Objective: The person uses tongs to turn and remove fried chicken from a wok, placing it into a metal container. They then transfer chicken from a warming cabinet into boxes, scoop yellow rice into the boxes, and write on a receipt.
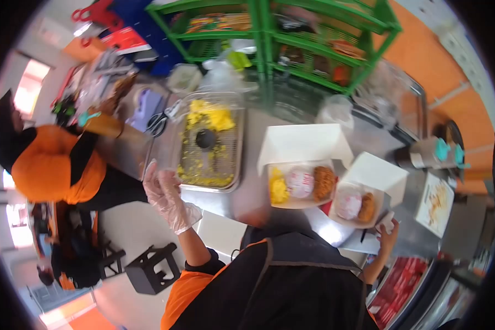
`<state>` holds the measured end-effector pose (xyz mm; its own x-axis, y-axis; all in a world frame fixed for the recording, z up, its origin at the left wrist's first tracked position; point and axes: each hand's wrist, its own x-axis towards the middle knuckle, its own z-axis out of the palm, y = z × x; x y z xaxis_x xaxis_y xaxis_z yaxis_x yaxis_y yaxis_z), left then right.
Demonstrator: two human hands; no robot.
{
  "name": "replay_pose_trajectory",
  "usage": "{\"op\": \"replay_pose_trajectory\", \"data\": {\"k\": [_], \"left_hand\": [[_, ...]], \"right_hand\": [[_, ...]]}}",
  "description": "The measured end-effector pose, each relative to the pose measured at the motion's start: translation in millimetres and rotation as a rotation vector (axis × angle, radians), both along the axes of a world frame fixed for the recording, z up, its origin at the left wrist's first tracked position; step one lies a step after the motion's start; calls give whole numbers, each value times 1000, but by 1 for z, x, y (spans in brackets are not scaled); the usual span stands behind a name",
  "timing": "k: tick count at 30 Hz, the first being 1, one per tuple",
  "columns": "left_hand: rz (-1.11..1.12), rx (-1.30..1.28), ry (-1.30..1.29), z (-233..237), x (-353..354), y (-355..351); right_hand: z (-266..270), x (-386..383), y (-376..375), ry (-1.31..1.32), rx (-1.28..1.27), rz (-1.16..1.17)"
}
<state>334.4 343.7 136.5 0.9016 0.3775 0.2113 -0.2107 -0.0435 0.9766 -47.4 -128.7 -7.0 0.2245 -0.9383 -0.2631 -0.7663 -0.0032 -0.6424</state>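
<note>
My left hand, in a clear plastic glove, is raised beside the lower left corner of a tray of yellow food. Its fingers are stretched out and hold nothing. My bare right hand is closed around a small white paper-like piece, partly hidden, beside the smaller open box. That box contains a wrapped round bundle and a fried piece. The larger open box contains yellow food, another wrapped bundle and a fried piece.
Green shelves with packets stand behind the metal counter. Scissors lie left of the tray. Bottles with turquoise tops and a white tray are at right. A person stands at left; a black stool is below.
</note>
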Motion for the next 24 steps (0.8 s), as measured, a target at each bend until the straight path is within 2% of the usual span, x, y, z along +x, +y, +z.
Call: {"op": "replay_pose_trajectory", "data": {"k": [2,6,11,14,18,24], "left_hand": [[138,9,-24,4,-6,29],[239,31,34,5,-26,54],[146,85,139,-10,-33,29],[84,150,163,-7,-37,9],[63,172,117,-6,-40,-4],[-14,181,68,-16,-47,-21]], "right_hand": [[-3,16,-13,27,-7,60],[33,42,-5,29,-9,116],[56,38,-18,-24,11,189],[73,39,-16,-65,-82,229],[74,28,-22,-105,-164,229],[80,18,-26,-98,-154,211]]}}
